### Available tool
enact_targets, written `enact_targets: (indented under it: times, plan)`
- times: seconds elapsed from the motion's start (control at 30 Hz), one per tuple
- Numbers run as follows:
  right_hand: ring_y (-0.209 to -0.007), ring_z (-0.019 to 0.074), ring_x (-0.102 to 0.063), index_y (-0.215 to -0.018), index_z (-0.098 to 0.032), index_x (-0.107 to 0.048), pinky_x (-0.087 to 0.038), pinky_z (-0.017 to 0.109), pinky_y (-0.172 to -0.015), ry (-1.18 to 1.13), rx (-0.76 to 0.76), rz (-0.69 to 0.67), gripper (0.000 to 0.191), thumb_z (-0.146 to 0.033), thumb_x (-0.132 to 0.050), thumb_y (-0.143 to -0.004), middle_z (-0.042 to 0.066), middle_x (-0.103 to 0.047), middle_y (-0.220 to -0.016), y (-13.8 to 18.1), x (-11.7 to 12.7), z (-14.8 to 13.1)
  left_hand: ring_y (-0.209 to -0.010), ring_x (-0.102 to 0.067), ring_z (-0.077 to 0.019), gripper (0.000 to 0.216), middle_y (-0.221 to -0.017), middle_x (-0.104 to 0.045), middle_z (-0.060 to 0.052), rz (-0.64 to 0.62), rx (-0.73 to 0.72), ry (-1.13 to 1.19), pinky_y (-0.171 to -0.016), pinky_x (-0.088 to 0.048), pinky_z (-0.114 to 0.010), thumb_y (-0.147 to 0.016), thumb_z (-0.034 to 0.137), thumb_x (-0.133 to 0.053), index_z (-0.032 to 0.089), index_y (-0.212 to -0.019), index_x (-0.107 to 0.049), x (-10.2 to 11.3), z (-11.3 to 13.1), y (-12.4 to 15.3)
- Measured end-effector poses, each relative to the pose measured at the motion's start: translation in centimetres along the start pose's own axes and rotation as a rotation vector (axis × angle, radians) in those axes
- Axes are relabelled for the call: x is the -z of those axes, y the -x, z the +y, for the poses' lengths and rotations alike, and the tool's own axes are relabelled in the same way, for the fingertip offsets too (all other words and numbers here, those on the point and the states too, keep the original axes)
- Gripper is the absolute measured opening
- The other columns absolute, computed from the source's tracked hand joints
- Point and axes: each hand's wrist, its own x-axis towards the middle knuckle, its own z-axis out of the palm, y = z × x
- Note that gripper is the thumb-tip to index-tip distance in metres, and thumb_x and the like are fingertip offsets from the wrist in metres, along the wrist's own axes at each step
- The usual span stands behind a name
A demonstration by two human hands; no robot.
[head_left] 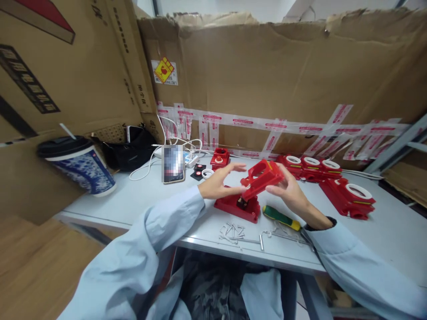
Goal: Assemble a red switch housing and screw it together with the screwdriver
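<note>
Chinese print runs down the L carton (110,58); the rear carton (283,66) bears a yellow broken-glass sticker (164,70) & red-lettered tape (240,121), text too small to read. Above a red base (230,208) on the worktable (143,195), a person's R hand (292,191) pinches a tilted red housing (267,177), glossy w/ a lg. round opening; L hand (218,183) is spread wide, thumb by the housing's lower edge, contact unclear. A blue-&-white cup (83,169) w/ blk. lid & straw hides its contents; a blk. bag (133,149) holds a white item (133,133).
</note>
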Motion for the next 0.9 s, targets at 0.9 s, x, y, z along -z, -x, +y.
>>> enact_targets:
  times: [0.9]
  plan:
    - [-0.111,0.0292,-0.061,-0.120,-0.025,-0.047,-0.047,0.047,-0.094,-0.078,-0.011,-0.020,0.063,-0.050,-0.069,-0.066,0.009,-0.065,-0.118,-0.3,0.3,-0.2,-0.090,-0.058,-0.0197,0.047,-0.107,-0.059,-0.010,0.136,0.201,-0.304,-0.086,-0.048,-0.036,-0.074,0.041,-0.068,0.016,-0.113,-0.060,3.6,-3.3,0.0]
